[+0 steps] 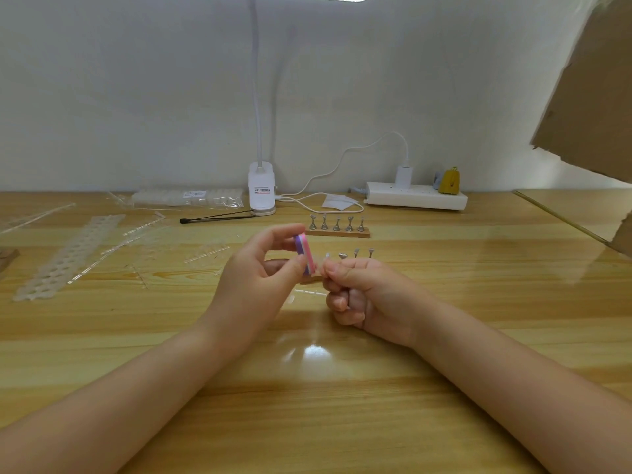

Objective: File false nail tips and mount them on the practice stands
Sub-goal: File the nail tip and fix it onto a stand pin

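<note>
Filing a nail tip over the wooden table (307, 388)

Left hand (260, 268) pinches the pink-purple buffer block (304, 253); right hand (362, 289), fingers curled, pinches a clear nail tip (325, 260) against it (practice stands (337, 227) just behind).

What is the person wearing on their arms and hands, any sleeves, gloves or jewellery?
Nothing shows on them. The left hand and right hand are bare, with no gloves, and no rings, watch or bracelets in view. Both forearms are uncovered right to the picture's edge, so no sleeve shows. The fingernails look short and unpainted.
</note>
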The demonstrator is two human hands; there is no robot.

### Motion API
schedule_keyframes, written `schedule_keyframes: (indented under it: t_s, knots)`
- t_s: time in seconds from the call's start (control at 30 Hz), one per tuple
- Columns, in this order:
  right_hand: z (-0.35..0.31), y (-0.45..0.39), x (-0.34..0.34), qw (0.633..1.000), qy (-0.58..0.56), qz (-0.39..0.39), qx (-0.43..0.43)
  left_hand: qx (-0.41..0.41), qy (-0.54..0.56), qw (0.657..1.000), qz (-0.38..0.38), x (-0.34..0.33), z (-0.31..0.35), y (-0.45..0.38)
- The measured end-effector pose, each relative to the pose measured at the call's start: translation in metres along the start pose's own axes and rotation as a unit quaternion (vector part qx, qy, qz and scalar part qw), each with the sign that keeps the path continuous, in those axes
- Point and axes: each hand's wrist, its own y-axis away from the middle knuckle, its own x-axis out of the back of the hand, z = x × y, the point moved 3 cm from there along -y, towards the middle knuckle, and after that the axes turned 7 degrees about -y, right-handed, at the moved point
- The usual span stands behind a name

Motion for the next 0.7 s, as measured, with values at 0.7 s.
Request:
schedule_keyframes:
  t_s: [0.7]
  knots:
    - [-0.001, 0.001, 0.000, 0.998, 0.021, -0.041, -0.030, 0.035, 0.216, 0.975, 0.032, 0.017, -0.003, -0.015]
